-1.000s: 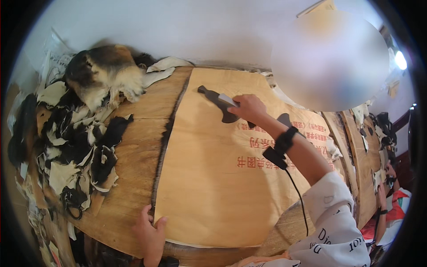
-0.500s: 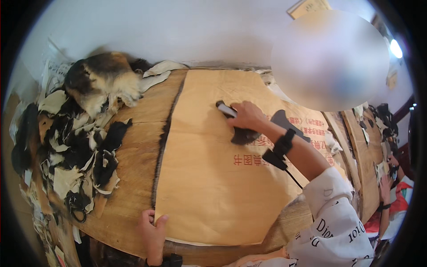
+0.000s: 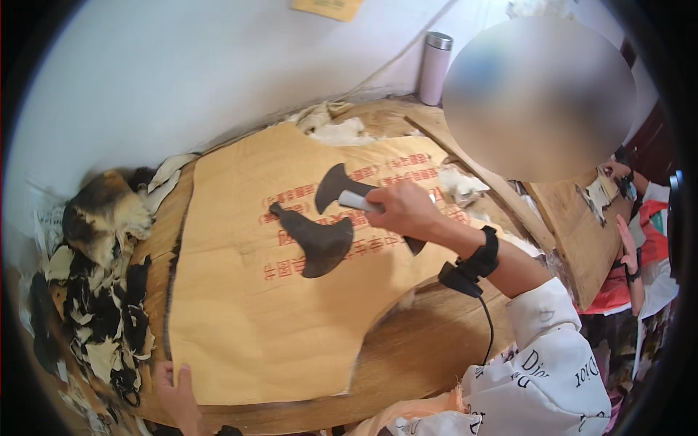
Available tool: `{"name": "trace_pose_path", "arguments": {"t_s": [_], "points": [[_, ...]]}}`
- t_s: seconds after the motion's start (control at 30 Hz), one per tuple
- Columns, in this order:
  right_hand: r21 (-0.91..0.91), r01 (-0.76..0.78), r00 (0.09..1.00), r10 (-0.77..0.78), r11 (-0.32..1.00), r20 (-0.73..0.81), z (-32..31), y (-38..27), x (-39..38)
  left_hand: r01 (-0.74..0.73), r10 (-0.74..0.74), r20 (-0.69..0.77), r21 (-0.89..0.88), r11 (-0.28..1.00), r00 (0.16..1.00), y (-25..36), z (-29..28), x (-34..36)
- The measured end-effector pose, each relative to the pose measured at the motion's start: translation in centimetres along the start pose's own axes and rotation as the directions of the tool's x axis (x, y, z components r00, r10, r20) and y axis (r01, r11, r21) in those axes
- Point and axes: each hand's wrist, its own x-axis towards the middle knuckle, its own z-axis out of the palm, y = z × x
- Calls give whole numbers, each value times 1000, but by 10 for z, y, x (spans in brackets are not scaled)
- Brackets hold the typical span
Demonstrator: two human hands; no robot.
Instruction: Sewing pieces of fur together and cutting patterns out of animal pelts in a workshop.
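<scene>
A large tan paper sheet with upside-down red print lies on the wooden board, dark fur showing along its left edge. My right hand is closed on a pale cylindrical object, over a dark blade-shaped piece on the sheet. A second dark piece, with a flared end, lies just below and left of that hand. At the bottom left, my left hand touches the sheet's edge, thumb and fingers apart and loosely bent.
Black and white fur scraps and a brown pelt lie at the left. A pink flask stands by the wall. A long wooden strip runs along the right, where another person's hands are at a board.
The view has swung right, bringing the flask in. My right hand has moved across the sheet from one dark piece to the other; my left hand remains at the sheet's edge.
</scene>
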Motion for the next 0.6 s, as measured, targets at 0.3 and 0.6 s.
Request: {"name": "trace_pose_path", "arguments": {"t_s": [0.3,0.6], "points": [[37,-232,960,235,972,-154,-65,118,-51,-741,622,414,259,619,664,138,102,-71],[-121,-279,949,253,953,-190,-67,189,-39,-880,585,659,386,277,474,126,177,-142]]}}
